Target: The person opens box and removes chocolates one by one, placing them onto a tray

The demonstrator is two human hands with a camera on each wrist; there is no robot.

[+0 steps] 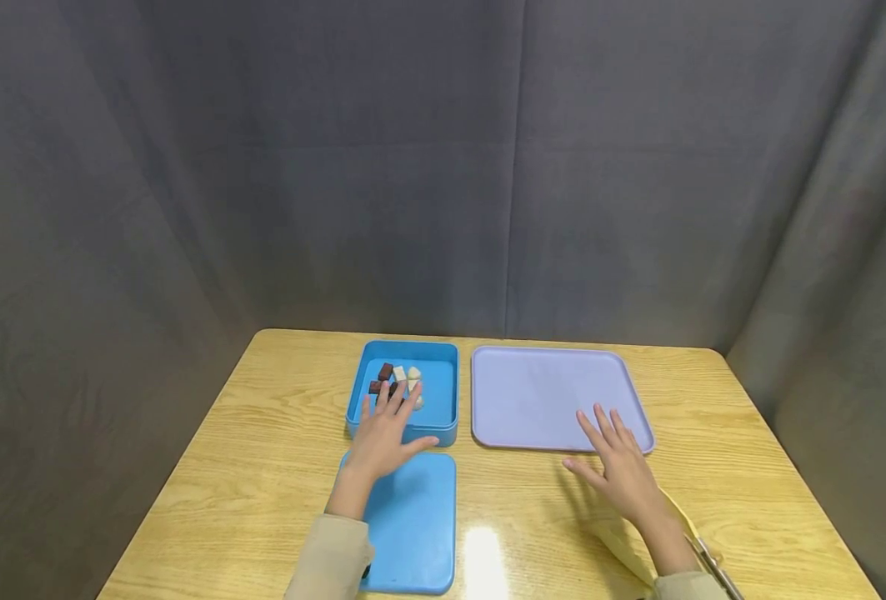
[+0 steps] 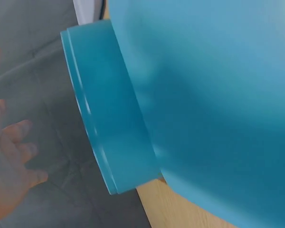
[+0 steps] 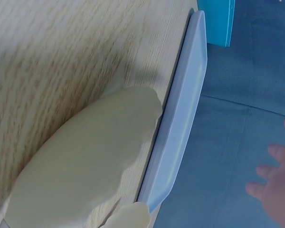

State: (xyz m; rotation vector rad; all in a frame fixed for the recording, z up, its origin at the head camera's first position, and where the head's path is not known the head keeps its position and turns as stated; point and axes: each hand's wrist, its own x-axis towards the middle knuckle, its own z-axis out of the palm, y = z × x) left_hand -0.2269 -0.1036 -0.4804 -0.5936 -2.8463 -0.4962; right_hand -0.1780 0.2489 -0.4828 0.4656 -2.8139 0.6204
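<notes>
My left hand [image 1: 382, 437] hovers with spread fingers over the front of an open blue box [image 1: 443, 434]. Dark brown pieces [image 1: 386, 372] and cream-white pieces [image 1: 400, 374] lie inside, partly hidden by its fingers. A flat blue lid [image 1: 420, 525] lies just in front of the box, under the left wrist. Over the front right corner of a lilac tray [image 1: 548, 396], my right hand [image 1: 623, 471] is spread too and holds nothing. Below that hand and forearm lie tongs with pale yellow scalloped ends [image 3: 85, 156] and metal handles [image 1: 713, 567], partly covered by the arm.
Box and tray stand side by side near the far edge of the wooden table [image 1: 247, 467], a narrow gap between them. Grey curtains [image 1: 382, 167] hang behind and at both sides. A small black thing [image 1: 366, 572] shows beside the left sleeve, at the lid.
</notes>
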